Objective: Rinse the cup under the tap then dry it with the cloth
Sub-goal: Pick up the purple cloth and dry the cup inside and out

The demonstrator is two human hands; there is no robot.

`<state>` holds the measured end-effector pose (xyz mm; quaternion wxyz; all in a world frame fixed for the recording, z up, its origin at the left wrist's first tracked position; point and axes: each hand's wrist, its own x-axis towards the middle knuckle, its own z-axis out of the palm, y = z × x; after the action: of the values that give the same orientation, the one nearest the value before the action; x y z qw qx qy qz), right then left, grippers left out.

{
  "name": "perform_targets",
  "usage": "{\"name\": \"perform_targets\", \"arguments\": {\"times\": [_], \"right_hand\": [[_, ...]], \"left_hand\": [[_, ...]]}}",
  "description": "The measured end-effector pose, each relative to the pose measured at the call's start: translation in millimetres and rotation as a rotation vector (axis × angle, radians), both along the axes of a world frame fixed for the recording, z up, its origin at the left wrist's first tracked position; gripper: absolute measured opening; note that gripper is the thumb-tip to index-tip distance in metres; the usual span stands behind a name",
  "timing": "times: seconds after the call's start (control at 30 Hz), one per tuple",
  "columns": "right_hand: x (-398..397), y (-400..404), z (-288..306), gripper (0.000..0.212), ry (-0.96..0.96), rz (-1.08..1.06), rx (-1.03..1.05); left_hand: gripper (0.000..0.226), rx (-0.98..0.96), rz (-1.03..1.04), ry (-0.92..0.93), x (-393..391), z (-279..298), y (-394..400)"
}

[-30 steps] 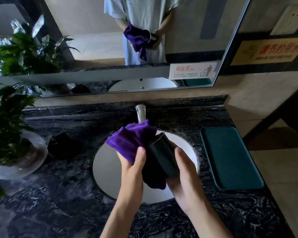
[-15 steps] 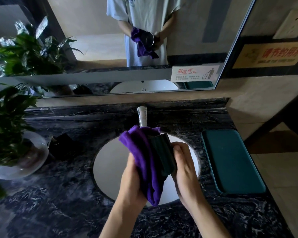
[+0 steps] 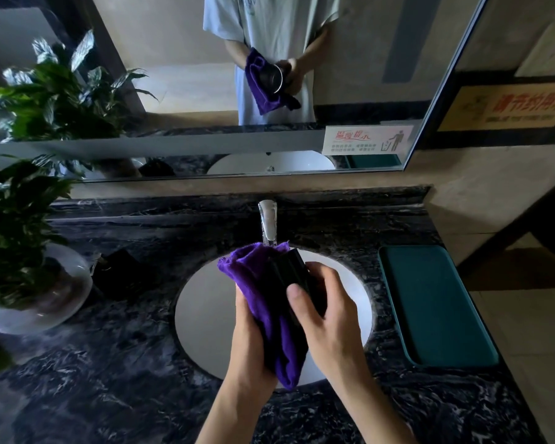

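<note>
A dark cup (image 3: 290, 270) is held over the white basin (image 3: 205, 315), its mouth turned away from me toward the mirror. My right hand (image 3: 326, 310) is wrapped around the cup's side and base. A purple cloth (image 3: 263, 293) is pressed against the cup's left side and hangs down below it, with my left hand (image 3: 249, 339) gripping it from beneath, mostly hidden by the fabric. The chrome tap (image 3: 268, 224) stands just behind the cloth; no water shows.
The dark marble counter (image 3: 109, 363) surrounds the basin. A potted plant in a glass bowl (image 3: 42, 293) stands at the left, a small dark object (image 3: 122, 267) beside it. A green tray (image 3: 433, 302) lies at the right. The mirror (image 3: 269, 91) reflects the cup and cloth.
The cloth has shifted from bunched at the cup's mouth to draped along its left side. The cup has turned more upright, and my right hand has slid further up over it.
</note>
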<state>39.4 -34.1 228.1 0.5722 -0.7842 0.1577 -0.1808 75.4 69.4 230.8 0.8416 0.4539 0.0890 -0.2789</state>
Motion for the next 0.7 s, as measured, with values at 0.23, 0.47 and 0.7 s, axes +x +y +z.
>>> {"name": "perform_targets", "arguments": {"times": [0.23, 0.47, 0.7], "right_hand": [[5.8, 0.4, 2.5, 0.026, -0.018, -0.017, 0.238], [2.0, 0.6, -9.4, 0.034, 0.049, 0.063, 0.155], [-1.1, 5.0, -10.9, 0.039, -0.027, 0.015, 0.207]], "left_hand": [[0.064, -0.031, 0.011, -0.048, 3.1, 4.2, -2.9], [0.045, 0.325, 0.024, -0.222, 6.2, -1.7, -0.6], [0.063, 0.405, -0.01, -0.357, 7.5, 5.5, 4.8]]}}
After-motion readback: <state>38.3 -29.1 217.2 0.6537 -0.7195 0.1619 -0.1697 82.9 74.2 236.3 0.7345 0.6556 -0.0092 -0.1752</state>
